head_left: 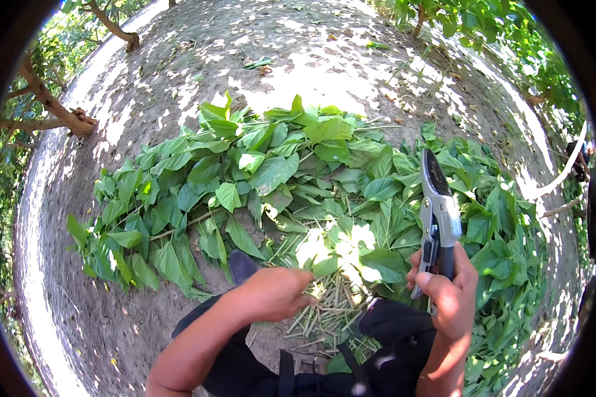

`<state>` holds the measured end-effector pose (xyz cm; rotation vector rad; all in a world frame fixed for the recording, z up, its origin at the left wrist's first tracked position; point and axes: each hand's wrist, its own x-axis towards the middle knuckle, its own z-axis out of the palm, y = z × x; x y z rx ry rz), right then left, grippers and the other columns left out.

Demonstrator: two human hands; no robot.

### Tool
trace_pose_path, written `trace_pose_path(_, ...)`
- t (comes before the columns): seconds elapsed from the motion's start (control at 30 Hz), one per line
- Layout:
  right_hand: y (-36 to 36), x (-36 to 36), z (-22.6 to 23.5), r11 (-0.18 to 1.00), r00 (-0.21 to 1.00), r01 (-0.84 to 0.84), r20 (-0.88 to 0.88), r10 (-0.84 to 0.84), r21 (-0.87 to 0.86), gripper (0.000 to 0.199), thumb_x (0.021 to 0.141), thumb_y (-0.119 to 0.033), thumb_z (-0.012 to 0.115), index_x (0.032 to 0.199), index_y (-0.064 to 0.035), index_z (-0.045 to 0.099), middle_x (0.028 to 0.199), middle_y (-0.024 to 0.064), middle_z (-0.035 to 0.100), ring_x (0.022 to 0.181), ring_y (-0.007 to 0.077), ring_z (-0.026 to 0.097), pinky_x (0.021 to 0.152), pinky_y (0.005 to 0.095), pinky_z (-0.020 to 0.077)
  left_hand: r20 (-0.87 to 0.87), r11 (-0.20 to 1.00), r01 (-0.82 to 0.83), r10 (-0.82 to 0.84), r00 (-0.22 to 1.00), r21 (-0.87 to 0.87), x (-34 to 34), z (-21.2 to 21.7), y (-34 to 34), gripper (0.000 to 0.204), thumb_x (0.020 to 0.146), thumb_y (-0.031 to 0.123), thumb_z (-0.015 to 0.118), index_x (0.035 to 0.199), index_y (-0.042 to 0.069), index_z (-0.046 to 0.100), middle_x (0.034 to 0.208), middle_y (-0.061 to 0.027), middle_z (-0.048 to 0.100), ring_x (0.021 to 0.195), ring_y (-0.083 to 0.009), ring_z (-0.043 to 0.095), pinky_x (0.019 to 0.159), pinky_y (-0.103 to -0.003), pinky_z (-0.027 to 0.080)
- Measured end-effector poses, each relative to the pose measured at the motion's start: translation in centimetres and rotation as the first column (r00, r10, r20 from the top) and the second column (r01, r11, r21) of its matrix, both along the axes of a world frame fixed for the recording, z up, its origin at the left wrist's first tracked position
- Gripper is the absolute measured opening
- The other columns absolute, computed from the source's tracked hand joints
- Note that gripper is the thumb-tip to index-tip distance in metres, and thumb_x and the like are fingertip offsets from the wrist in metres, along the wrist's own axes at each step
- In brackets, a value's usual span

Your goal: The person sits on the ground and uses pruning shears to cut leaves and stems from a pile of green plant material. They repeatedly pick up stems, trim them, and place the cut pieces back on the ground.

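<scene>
Upright in my right hand (451,288) is a pair of pruning shears (442,210), with grey metal, dark handles and a dark blade pointing away from me. My fingers wrap round its handles, above the leafy pile at the right. My left hand (278,294) is closed, its fingers curled at the near edge of the leaves; whatever they grip is hidden. Just beyond its fingertips lie sunlit green leaves (334,255). Short cut stems (331,304) are scattered between my knees, beside the left hand.
A broad heap of leafy branches (271,169) spreads in front of me, and more leaves (503,311) lie along my right side. Dry, sun-dappled soil (179,66) surrounds them. Tree trunks (79,122) stand at the left, with a pale bent branch (566,169) at the right.
</scene>
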<state>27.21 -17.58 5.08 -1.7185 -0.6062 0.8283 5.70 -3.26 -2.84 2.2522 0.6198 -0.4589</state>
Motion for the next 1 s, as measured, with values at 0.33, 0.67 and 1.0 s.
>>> trace_pose_path(0.33,3.2,1.8,-2.4,0.996,0.989,0.057,-0.134,-0.067,-0.072,0.041,0.067,-0.015,0.066,0.101,0.0053,0.054,0.076,0.0041,0.058,0.067,0.0087,0.051,0.061,0.0234,0.0414,-0.066,0.961,-0.068,0.089,0.994,0.269,5.6,-10.3,13.0,0.034,0.087,0.030,0.061,0.102,0.000,0.060,0.087,-0.0221,0.065,0.086,-0.0408,0.062,0.074,-0.048,0.050)
trace_pose_path(0.67,7.0,4.5,-5.0,0.986,0.987,0.089,-0.121,-0.107,-0.141,0.048,0.065,-0.017,0.067,0.105,0.0075,0.054,0.083,0.0090,0.060,0.073,0.0135,0.057,0.067,0.0263,0.0462,0.115,0.870,-0.482,0.471,0.874,0.099,5.8,-21.5,20.5,0.039,0.087,0.029,0.063,0.109,-0.003,0.059,0.099,-0.0207,0.065,0.094,-0.0315,0.063,0.083,-0.038,0.050)
trace_pose_path(1.0,9.8,6.5,-6.4,0.975,0.992,0.035,-0.114,-0.061,-0.218,0.043,0.076,-0.017,0.068,0.113,0.0003,0.056,0.084,0.0026,0.059,0.069,0.0101,0.054,0.062,0.0232,0.0429,0.363,0.422,-0.867,0.789,0.496,0.266,5.6,-26.1,29.6,0.040,0.085,0.021,0.061,0.119,-0.001,0.057,0.117,-0.0237,0.059,0.110,-0.0380,0.057,0.097,-0.042,0.043)
